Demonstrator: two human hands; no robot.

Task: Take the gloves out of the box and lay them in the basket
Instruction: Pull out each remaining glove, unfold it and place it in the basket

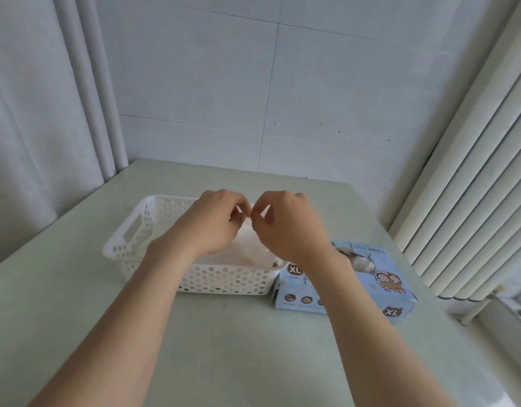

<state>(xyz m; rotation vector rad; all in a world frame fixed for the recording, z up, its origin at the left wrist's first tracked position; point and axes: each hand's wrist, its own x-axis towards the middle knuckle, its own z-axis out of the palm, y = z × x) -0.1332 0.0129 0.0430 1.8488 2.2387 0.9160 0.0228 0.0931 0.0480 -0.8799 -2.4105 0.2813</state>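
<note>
The left hand (215, 221) and right hand (285, 227) are each pinching a thin pale glove (249, 245) in a fingertip grip, hanging it into the basket (224, 280) mid-worktop (224, 348). The box (356, 289) is sitting toward the right edge. The laying step seems underway; next calls for lowering and letting go.

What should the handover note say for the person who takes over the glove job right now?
Left hand and right hand: each pinches the top edge of one thin white glove.
The glove hangs down into the white basket, not released.
Box: blue, on the table, at the basket's right end; a next glove sticks out of its opening.
Done: one glove is out. Whether others lie beneath it, I cannot tell.
Left: lay it down, then fetch the rest.
</note>
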